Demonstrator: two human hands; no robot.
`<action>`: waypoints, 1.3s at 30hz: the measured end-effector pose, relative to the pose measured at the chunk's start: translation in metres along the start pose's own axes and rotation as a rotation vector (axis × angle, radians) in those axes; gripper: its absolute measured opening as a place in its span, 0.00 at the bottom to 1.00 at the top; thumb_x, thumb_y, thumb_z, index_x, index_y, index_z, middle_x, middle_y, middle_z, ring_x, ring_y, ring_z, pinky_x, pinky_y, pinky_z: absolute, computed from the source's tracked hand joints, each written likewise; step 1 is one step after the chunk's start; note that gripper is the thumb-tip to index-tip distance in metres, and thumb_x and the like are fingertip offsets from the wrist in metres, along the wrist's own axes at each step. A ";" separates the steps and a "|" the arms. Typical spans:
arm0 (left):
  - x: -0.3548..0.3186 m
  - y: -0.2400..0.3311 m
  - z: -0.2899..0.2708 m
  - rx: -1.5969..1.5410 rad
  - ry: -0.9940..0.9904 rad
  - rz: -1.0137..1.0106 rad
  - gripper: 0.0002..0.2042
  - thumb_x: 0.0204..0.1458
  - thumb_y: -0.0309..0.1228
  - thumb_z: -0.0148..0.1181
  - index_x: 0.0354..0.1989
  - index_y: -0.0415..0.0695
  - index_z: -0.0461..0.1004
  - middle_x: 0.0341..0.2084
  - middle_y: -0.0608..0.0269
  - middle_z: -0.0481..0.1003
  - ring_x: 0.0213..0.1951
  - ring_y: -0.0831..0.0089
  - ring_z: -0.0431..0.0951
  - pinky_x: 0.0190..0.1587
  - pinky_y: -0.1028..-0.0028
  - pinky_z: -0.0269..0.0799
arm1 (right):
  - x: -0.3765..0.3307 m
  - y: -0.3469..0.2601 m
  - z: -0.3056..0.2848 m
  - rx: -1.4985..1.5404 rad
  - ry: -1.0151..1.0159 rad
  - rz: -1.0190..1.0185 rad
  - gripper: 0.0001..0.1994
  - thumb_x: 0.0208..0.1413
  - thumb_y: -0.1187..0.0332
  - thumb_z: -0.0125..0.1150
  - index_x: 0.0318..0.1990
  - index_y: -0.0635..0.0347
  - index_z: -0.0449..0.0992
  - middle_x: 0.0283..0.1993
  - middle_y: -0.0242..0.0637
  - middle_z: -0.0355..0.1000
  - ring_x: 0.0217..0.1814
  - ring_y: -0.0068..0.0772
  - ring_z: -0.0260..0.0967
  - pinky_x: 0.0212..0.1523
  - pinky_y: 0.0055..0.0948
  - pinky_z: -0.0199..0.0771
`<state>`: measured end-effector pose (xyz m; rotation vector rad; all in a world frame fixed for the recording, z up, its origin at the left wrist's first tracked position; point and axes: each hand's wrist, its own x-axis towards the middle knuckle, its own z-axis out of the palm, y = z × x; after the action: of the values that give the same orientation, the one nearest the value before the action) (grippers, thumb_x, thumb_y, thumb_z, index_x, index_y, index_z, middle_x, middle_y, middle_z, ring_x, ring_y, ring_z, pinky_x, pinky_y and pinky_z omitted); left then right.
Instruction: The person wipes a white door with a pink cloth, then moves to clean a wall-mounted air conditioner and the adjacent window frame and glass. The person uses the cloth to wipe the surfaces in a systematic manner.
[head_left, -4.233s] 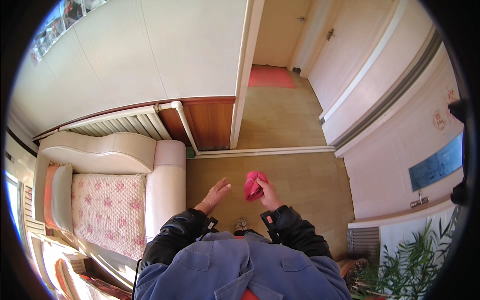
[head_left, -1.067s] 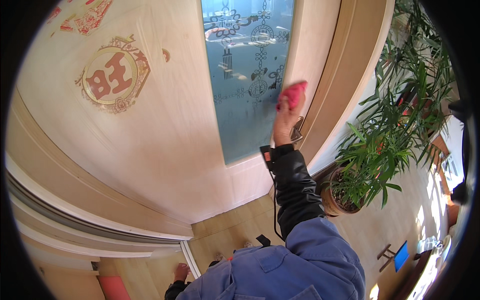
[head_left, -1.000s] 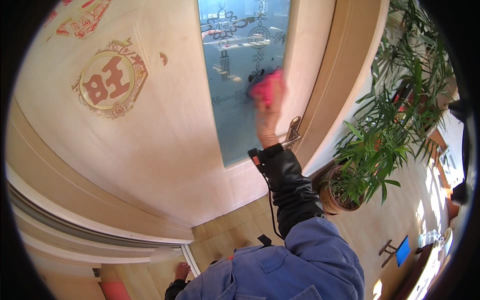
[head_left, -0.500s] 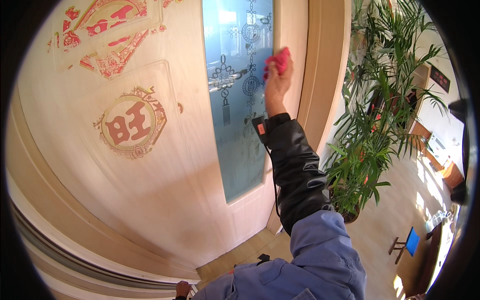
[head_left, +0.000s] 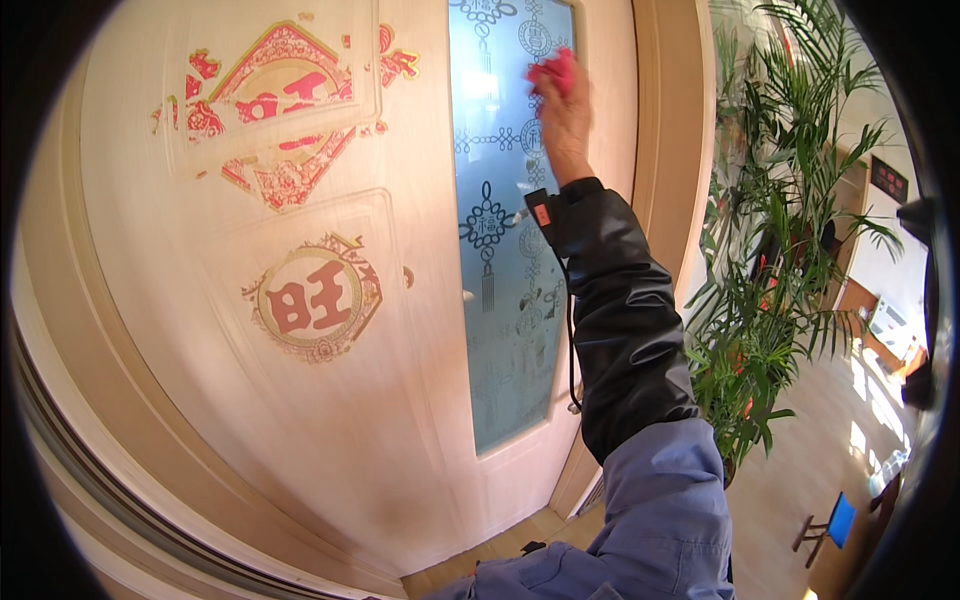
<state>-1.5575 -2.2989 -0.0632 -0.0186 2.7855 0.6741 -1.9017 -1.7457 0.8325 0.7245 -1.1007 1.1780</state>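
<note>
In the head view, the right hand (head_left: 568, 120) is raised at the end of an outstretched arm, its fingers closed around a bunched pink cloth (head_left: 553, 75); the left hand lies outside the picture, so how it is held cannot be told. The cloth sits high up before the blue glass panel (head_left: 505, 350), near that panel's right edge, though whether it presses on the surface is hard to tell. Dark looping patterns run down the glass, which is set in a pale wooden door (head_left: 425, 410). To its left the door bears a patchy red and gold diamond decal (head_left: 285, 165) and, lower down, a rounded brownish-red one with gold trim. The right arm wears a black sleeve (head_left: 630, 310) below a blue one, with a small dark device (head_left: 540, 210) at the wrist and a cable hanging along the forearm. Right of the door frame stands a tall leafy plant (head_left: 755, 350), and beyond it a blue-seated stool (head_left: 840, 520) rests on the sunlit floor (head_left: 760, 520)
</note>
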 end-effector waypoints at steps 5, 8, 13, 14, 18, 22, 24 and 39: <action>0.001 0.016 -0.021 -0.024 0.008 -0.046 0.14 0.54 0.44 0.62 0.34 0.45 0.82 0.42 0.42 0.81 0.47 0.50 0.81 0.51 0.55 0.76 | 0.034 -0.018 0.051 -0.416 -0.361 -0.627 0.28 0.48 0.73 0.73 0.59 0.49 0.76 0.65 0.40 0.71 0.67 0.48 0.67 0.68 0.41 0.70; -0.003 0.021 -0.031 -0.031 0.018 -0.072 0.14 0.54 0.43 0.62 0.34 0.45 0.82 0.41 0.42 0.81 0.47 0.50 0.81 0.51 0.54 0.76 | 0.091 0.008 0.020 -0.498 -0.206 -0.625 0.24 0.51 0.76 0.70 0.56 0.49 0.78 0.60 0.37 0.74 0.62 0.47 0.70 0.60 0.41 0.73; -0.021 0.017 -0.031 -0.078 0.062 -0.132 0.14 0.53 0.43 0.62 0.34 0.44 0.82 0.40 0.42 0.81 0.46 0.49 0.81 0.50 0.53 0.76 | 0.147 0.051 -0.027 -0.056 0.181 -0.002 0.08 0.66 0.73 0.53 0.36 0.52 0.78 0.28 0.26 0.75 0.24 0.19 0.68 0.21 0.20 0.63; -0.027 0.016 -0.028 -0.082 0.073 -0.149 0.14 0.53 0.43 0.61 0.34 0.44 0.82 0.40 0.42 0.81 0.46 0.49 0.81 0.50 0.53 0.76 | 0.153 0.049 -0.017 -0.171 0.219 0.195 0.08 0.68 0.72 0.52 0.38 0.52 0.78 0.28 0.26 0.75 0.24 0.18 0.67 0.20 0.20 0.62; -0.045 0.008 -0.021 -0.112 0.100 -0.194 0.14 0.53 0.43 0.61 0.34 0.44 0.82 0.39 0.42 0.81 0.45 0.48 0.81 0.49 0.53 0.76 | 0.166 -0.003 0.076 -0.152 -0.039 -0.088 0.08 0.68 0.67 0.54 0.39 0.56 0.80 0.28 0.28 0.77 0.20 0.18 0.66 0.19 0.22 0.63; -0.061 -0.001 -0.014 -0.145 0.117 -0.229 0.14 0.53 0.43 0.61 0.34 0.44 0.82 0.39 0.42 0.81 0.44 0.47 0.81 0.48 0.52 0.76 | 0.118 -0.079 0.192 -0.714 -0.131 -0.509 0.16 0.53 0.55 0.68 0.41 0.56 0.83 0.42 0.50 0.79 0.46 0.57 0.76 0.44 0.46 0.76; -0.067 -0.007 -0.008 -0.166 0.132 -0.240 0.14 0.53 0.43 0.61 0.34 0.43 0.82 0.38 0.42 0.81 0.44 0.46 0.81 0.48 0.52 0.76 | 0.060 -0.113 0.215 -0.103 -0.378 -0.738 0.22 0.53 0.71 0.68 0.57 0.54 0.76 0.56 0.41 0.74 0.60 0.48 0.72 0.60 0.36 0.73; -0.144 -0.048 0.033 -0.306 0.346 -0.354 0.15 0.53 0.42 0.61 0.34 0.42 0.81 0.36 0.42 0.81 0.41 0.43 0.81 0.45 0.49 0.77 | -0.012 -0.225 0.391 -0.303 -0.347 -0.945 0.08 0.53 0.65 0.61 0.39 0.52 0.82 0.37 0.38 0.80 0.44 0.41 0.78 0.47 0.41 0.78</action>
<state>-1.4067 -2.3340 -0.0741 -0.7333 2.8445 1.0740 -1.7968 -2.1611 0.9736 1.0614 -0.9908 0.0819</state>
